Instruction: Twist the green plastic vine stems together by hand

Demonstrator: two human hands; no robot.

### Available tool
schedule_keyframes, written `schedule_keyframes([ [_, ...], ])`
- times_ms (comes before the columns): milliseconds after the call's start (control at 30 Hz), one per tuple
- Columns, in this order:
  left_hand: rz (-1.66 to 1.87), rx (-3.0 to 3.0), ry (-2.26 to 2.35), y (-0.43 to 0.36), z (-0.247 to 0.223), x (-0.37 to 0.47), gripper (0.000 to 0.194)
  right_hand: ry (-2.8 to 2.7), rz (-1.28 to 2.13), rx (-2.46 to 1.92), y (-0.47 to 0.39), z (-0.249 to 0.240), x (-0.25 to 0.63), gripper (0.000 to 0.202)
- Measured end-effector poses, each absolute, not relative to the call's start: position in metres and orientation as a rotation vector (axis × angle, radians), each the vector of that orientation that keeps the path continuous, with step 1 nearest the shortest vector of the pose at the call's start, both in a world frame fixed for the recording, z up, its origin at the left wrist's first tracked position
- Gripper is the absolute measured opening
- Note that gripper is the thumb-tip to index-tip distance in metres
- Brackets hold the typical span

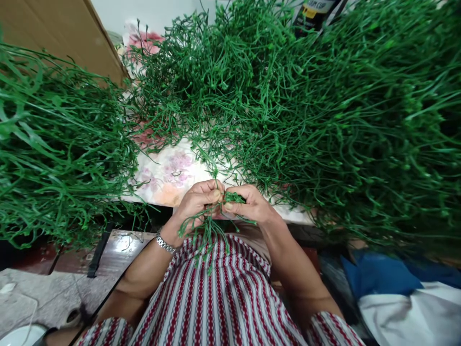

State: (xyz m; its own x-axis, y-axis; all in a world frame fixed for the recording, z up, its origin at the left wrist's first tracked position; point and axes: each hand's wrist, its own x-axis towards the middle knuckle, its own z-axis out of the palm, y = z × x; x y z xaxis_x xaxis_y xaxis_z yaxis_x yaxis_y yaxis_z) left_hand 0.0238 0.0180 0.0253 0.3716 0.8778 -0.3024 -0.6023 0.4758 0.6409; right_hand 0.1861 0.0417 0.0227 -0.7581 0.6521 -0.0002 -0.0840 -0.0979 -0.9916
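"Where were the hands?"

"Close together above the person's lap, at the near edge of the tabletop (163, 175). The left hand (198, 202) had its thumb pressed against its fingers, a narrow grip holding a green sprig (209, 230). Part of that sprig rose above the fingertips, and its thin, branching ends hung down in front of the striped garment (219, 298)."

"And the right hand (250, 206)?"

"Its grip was closed too, thumb against forefinger, with a small green tuft (235, 197) between them. I couldn't tell whether the tuft and the sprig were joined."

"What lay around them?"

"Plenty of greenery. A left heap (61, 149) spilled over the near edge, and a larger right heap (342, 129) stretched across the back and down the right side. Flowered patches of the covering showed between the two. A cardboard box (68, 31) stood behind the left heap, and a dark container (312, 17) with a yellow mark leaned at the back, partly hidden by stems."

"Anything lower down?"

"A metal watch (165, 243) circled the left wrist. At the lower right, blue cloth (385, 274) lay against white cloth (410, 312), below the right heap."
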Motion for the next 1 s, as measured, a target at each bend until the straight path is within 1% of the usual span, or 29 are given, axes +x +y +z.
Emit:
schedule_keyframes([
  [100, 1.08, 0.457, 0.67, 0.024, 0.03, 0.022, 0.029, -1.723, 1.966, -0.517, 0.039, 0.025, 0.187, 0.034],
  [267, 1.261, 0.682, 0.856, 0.028, 0.026, 0.025, 0.026, -1.624, 1.575, -0.909, 0.043, 0.034, 0.189, 0.029],
  [333, 1.318, 0.707, 0.91, 0.028, 0.023, 0.026, 0.026, -1.559, 1.506, -0.994, 0.047, 0.032, 0.188, 0.028],
  [433, 1.398, 0.727, 0.969, 0.027, 0.019, 0.031, 0.023, -1.448, 1.521, -1.033, 0.048, 0.025, 0.181, 0.031],
  [600, 1.566, 0.648, 1.056, 0.027, 0.02, 0.043, 0.019, -1.421, 1.561, -1.089, 0.04, 0.018, 0.163, 0.036],
  [733, 1.499, 0.64, 0.976, 0.025, 0.021, 0.045, 0.016, -1.333, 1.567, -1.071, 0.036, 0.016, 0.161, 0.032],
  [833, 1.426, 0.645, 0.898, 0.023, 0.023, 0.043, 0.018, -1.296, 1.584, -1.001, 0.037, 0.017, 0.163, 0.027],
  [1000, 1.309, 0.545, 0.817, 0.027, 0.027, 0.04, 0.018, -1.193, 1.76, -0.837, 0.039, 0.023, 0.164, 0.023],
])
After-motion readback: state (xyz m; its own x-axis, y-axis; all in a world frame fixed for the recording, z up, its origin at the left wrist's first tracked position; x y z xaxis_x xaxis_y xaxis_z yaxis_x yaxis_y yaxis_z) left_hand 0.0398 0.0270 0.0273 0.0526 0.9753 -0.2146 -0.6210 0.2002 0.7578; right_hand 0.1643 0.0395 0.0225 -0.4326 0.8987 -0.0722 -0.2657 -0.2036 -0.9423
